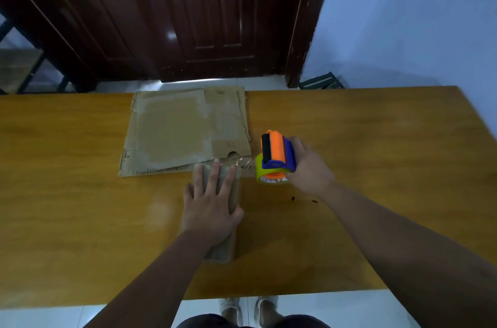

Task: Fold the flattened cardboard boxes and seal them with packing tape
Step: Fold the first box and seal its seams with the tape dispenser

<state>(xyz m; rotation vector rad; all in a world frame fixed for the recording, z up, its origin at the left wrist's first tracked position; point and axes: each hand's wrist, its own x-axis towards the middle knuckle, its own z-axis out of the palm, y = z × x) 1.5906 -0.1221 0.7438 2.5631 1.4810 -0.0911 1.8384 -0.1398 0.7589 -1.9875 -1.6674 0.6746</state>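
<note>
worktop (80,193): yellow wood, carrying everything before you.
flat boxes (172,134): stacked at the far edge.
box (223,249): folded, nearer you, far end touching the stack.
left hand (209,209): your fingers spread, pressing the box.
right hand (309,169): your fingers curled round the dispenser.
dispenser (277,155): just right of the box's far end.

One head-worn camera looks forward and steeply down onto the table (80,193) from above its near edge, close.
</note>
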